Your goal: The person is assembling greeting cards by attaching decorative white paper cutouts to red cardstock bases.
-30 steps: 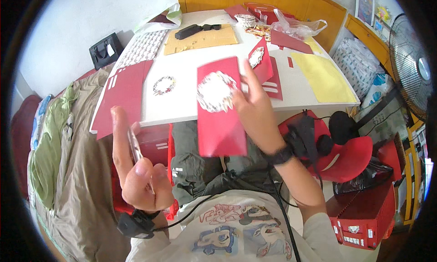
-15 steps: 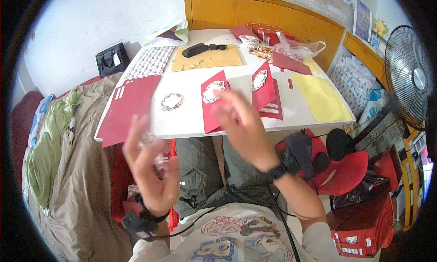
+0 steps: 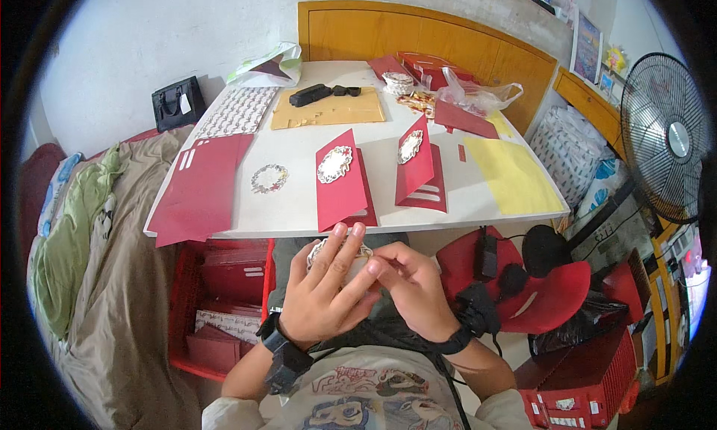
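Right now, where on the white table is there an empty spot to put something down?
The white table is bare between the round lace cutout and the yellow-brown sheet, and in the strip between the two standing red cards. The far end by the plastic bag is crowded. The stack of red cards fills the left edge.

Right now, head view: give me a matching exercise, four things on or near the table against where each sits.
Things:
1. yellow sheet
2. black handbag
3. red crate
4. electric fan

Places:
A. under the table's left side
B. far right, beside the table
C. on the table's right end
D. against the wall, left of the table

Pairs: 1-C, 2-D, 3-A, 4-B
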{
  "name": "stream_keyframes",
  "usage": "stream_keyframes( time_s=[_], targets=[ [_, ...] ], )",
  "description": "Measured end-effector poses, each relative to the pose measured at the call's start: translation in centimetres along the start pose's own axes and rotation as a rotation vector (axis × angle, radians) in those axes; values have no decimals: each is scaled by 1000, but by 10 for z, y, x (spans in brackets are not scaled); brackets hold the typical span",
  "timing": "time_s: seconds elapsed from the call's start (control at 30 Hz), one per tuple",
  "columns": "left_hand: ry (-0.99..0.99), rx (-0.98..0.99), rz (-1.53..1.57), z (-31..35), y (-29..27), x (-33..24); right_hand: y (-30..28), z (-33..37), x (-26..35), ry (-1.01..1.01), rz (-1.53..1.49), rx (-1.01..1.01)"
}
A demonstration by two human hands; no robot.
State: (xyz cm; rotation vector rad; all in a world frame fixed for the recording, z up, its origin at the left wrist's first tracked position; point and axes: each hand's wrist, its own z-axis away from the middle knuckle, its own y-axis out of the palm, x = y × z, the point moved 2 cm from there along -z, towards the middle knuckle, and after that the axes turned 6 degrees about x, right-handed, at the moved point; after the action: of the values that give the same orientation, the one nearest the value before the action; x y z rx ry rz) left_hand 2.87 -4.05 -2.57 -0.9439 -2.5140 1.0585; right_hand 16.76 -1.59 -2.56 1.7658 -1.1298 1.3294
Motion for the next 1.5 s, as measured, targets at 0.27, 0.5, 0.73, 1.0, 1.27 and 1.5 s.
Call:
stream_keyframes(
  time_s=[0.27, 0.5, 0.73, 1.0, 1.27, 1.5],
  targets=[
    [-372, 157, -450, -20, -8, 91, -37, -22, -7, -130, -21, -248],
    [-547, 605, -260, -4, 0, 135, -25, -57, 15, -145, 115, -222],
    [-217, 325, -349, 38, -23, 102, 11, -161, 0, -240, 456, -116],
    [80, -102, -553, 42, -50, 81, 50, -193, -21, 260, 512, 259],
    [-29, -252, -448, 11, -69, 52, 36, -85, 37, 185, -10, 517],
    [58, -298, -47, -15, -66, 10, 26, -24, 36, -247, -320, 381]
  ],
)
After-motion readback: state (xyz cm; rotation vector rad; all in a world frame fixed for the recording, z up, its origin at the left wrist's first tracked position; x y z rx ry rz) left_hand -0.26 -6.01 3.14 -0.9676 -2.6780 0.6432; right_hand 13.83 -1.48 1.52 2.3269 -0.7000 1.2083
